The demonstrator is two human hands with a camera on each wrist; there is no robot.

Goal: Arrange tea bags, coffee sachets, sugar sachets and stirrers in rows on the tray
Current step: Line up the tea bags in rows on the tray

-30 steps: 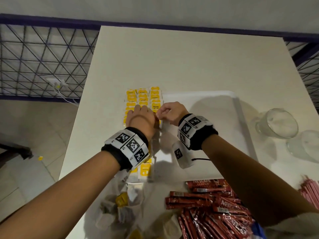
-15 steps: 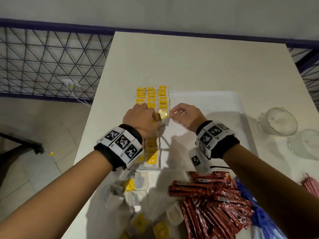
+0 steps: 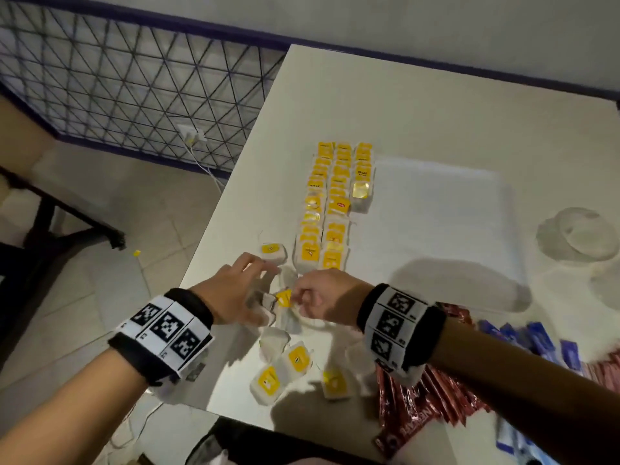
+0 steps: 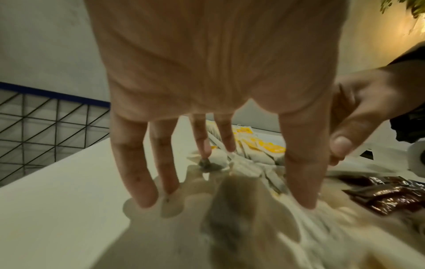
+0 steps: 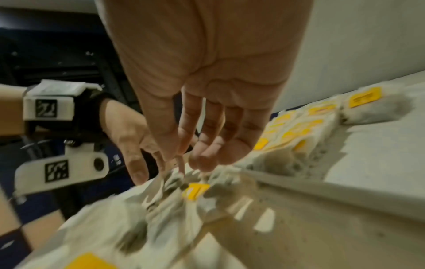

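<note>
Both your hands have come back from the rows of tea bags [image 3: 330,209] on the tray [image 3: 436,209] to the loose heap of tea bags [image 3: 285,333] on the table [image 3: 419,105], just near of the tray's near-left corner. Half a second ago they were over the middle of the rows; those rows are now uncovered, three columns running near to far along the tray's left side, the rightmost one shorter than the other two.

Your left hand [image 3: 231,290] reaches into the heap with its fingers [image 4: 140,174] spread and pointing down, tips on or just above the paper bags; none of them is curled round anything that shows. Your right hand [image 3: 322,293] sits just right of it, thumb and fingertips [image 5: 202,160] drawn together over a bag with a yellow tag [image 3: 284,297]. The wrist view suggests a pinch on the bag or its string, but blur keeps you from telling which.

One tea bag [image 3: 272,251] lies alone on the table, just left of the rows' near end.

The near heap is smeared by motion in both wrist views, so single bags are hard to separate. The red coffee sachets [image 3: 429,401] are partly under your right forearm, the blue sachets [image 3: 536,340] are blurred, and a glass [image 3: 577,234] at the far right is cut by the frame edge.
</note>
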